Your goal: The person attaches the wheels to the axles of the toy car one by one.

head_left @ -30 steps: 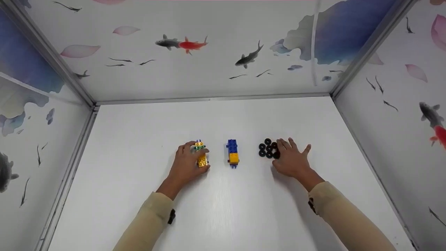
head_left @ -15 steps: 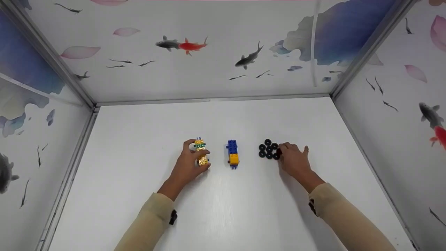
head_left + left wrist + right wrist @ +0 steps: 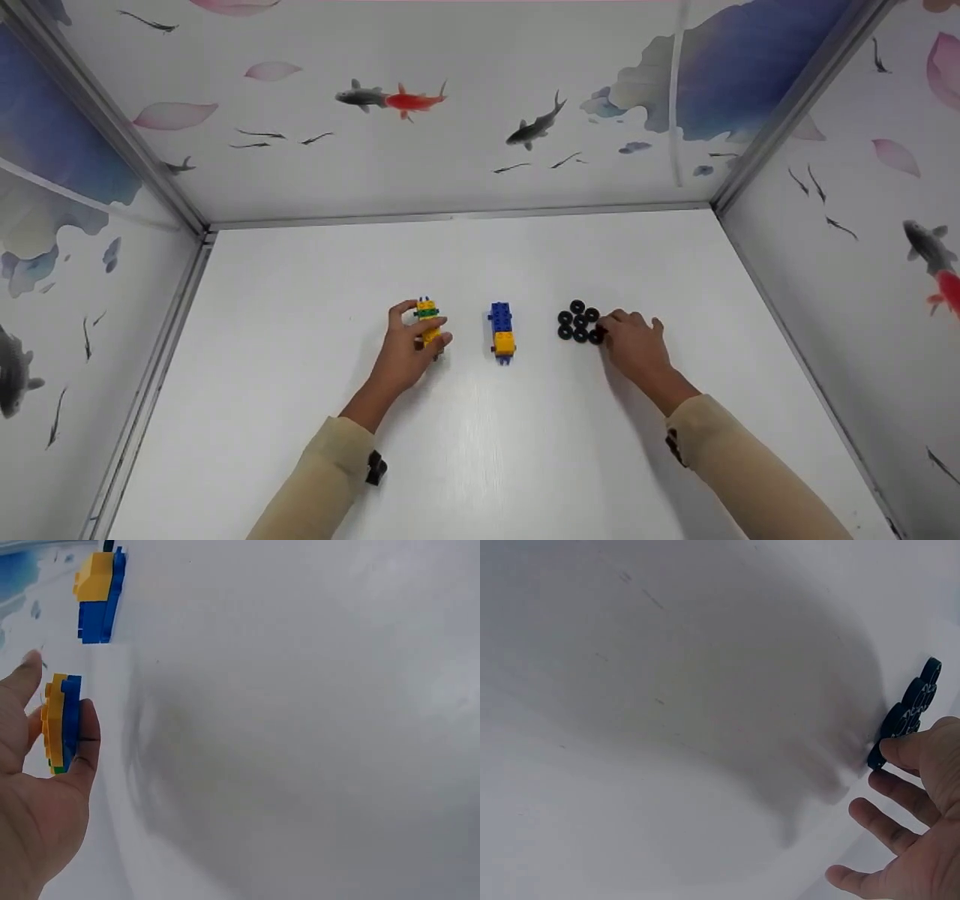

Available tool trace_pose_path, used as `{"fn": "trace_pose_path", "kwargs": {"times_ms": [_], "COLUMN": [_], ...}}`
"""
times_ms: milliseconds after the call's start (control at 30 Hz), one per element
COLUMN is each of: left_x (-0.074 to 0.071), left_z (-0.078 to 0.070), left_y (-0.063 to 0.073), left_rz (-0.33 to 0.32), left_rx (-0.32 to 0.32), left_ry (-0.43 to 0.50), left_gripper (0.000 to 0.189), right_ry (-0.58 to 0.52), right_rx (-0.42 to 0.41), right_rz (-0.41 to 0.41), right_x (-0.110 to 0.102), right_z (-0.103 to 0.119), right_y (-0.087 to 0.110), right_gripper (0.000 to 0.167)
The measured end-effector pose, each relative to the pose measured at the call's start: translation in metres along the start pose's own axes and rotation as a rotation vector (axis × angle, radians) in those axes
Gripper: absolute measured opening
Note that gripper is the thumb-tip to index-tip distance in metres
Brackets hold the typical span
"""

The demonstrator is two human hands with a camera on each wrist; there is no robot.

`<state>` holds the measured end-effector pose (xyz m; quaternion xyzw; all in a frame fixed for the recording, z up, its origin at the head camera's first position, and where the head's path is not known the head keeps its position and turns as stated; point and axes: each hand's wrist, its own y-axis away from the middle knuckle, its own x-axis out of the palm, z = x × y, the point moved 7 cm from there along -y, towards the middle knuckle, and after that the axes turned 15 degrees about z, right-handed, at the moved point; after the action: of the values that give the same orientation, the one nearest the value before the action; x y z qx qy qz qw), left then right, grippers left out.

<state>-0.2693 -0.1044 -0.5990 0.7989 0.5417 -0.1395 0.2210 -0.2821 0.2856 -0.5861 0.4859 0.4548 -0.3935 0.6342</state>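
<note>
My left hand (image 3: 401,356) grips a small toy-brick car base (image 3: 426,307), yellow with a green strip on top and blue underneath. In the left wrist view this car base (image 3: 54,720) is held up between the fingers, clear of the table surface. To its right, a second car base (image 3: 502,326) of blue and yellow bricks lies on the table. Several black toy wheels (image 3: 580,320) lie in a tight cluster further right. My right hand (image 3: 637,345) is at the cluster's right edge. There, thumb and forefinger pinch the nearest wheel (image 3: 876,756), the other fingers spread apart.
A white table (image 3: 480,435) carries all of this. Metal-edged walls printed with fish and petals enclose it: a back wall (image 3: 465,165), a left wall (image 3: 150,247) and a right wall (image 3: 825,262).
My left hand has lifted and tilted the yellow car base. My right hand has drawn back slightly to the right, from spread over the wheels to pinching at their right edge.
</note>
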Motion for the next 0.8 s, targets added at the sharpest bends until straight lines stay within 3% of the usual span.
{"fn": "trace_pose_path", "kwargs": {"times_ms": [267,467,600,800], "left_x": [-0.0037,-0.0060,-0.0065,-0.0055], "left_z": [0.0005,0.0017,0.0039,0.0037], "left_y": [0.0018,0.0016,0.0015,0.0021], "left_rz": [-0.027,-0.047,-0.054,-0.043], "left_rx": [0.026,0.038,0.006,-0.042], "left_ry": [0.143,0.209,0.250,0.315], "left_gripper": [0.032,0.031,0.041,0.072], "right_ry": [-0.007,0.016,0.023,-0.009], "right_rx": [0.004,-0.017,-0.036,-0.039], "right_rz": [0.005,-0.068,-0.111,-0.100], "right_x": [0.0005,-0.0017,-0.0034,-0.0042], "right_z": [-0.0030,-0.0044,-0.0042,-0.0059], "right_y": [0.0003,0.0019,0.0022,0.0013], "right_gripper": [0.027,0.014,0.010,0.011]}}
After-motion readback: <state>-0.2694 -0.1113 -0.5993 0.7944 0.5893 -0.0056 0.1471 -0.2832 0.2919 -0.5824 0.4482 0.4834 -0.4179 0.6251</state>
